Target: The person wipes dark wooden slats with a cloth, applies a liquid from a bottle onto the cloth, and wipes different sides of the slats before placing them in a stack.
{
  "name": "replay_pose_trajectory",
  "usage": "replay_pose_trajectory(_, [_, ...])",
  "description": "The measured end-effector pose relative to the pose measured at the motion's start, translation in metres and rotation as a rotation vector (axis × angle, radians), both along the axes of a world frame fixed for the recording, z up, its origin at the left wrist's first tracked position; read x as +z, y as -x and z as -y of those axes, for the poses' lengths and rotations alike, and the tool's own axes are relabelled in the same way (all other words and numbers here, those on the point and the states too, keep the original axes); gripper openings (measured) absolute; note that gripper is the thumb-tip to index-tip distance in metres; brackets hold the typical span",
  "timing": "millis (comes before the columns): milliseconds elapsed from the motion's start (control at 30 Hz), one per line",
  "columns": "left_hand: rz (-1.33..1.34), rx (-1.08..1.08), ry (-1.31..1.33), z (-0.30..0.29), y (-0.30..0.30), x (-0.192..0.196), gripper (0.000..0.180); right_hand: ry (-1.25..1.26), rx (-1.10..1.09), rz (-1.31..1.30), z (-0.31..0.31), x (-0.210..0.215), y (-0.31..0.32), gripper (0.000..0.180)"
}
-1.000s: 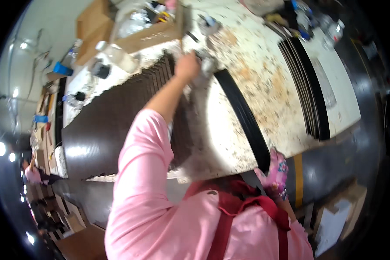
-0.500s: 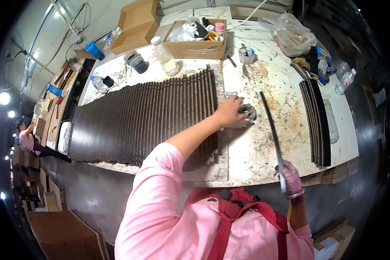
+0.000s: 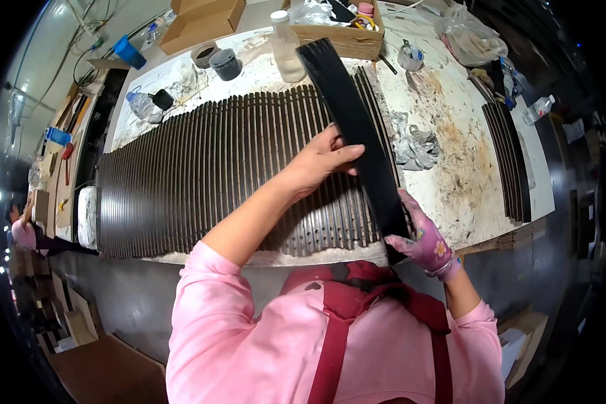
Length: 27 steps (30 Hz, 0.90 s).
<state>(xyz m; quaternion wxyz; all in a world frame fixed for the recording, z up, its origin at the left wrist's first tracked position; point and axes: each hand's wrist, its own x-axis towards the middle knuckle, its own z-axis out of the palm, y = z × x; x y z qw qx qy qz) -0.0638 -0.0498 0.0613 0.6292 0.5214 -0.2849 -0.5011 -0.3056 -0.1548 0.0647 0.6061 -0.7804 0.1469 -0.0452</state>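
Black strip [image 3: 357,121] lies between the two hands, over the right-hand end of a row of dark strips [image 3: 215,175]; whether it touches the row cannot be told. The left hand [image 3: 324,160], bare, grasps the left edge near mid-length, thumb on the broad face. The right hand [image 3: 423,239], in a pink patterned glove, grips the near end, thumb across the face and fingers along the right edge. The long axis runs obliquely: far end pointing away and to the left, near end toward the body, broad face up.

A crumpled grey cloth [image 3: 416,147] rests on the tabletop [image 3: 461,219] right of the row. Further right lies a smaller group of dark strips [image 3: 507,161]. Beyond the row stand a white-capped bottle [image 3: 287,57], a dark cup [image 3: 225,65] and a cardboard box [image 3: 365,46].
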Motion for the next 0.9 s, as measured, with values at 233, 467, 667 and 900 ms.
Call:
replay_pose_trajectory(233, [-0.1, -0.034, 0.084, -0.033, -0.027, 0.004, 0.035, -0.03, 0.084, -0.076, -0.003, 0.003, -0.057, 0.073])
replay_pose_trajectory(467, [0.344, -0.22, -0.138, -0.04, -0.095, -0.026, 0.031, -0.19, -0.042, -0.054, -0.004, -0.034, -0.123, 0.067])
replay_pose_trajectory(667, [0.75, 0.639, -0.26, -0.115, -0.328, -0.067, 0.022, -0.286, -0.079, 0.017, 0.012, -0.073, -0.159, 0.076])
replay_pose_trajectory(900, [1.181, 0.773, -0.862, -0.142, -0.449, -0.116, 0.028, -0.192, -0.055, -0.109, 0.011, -0.074, -0.166, 0.079])
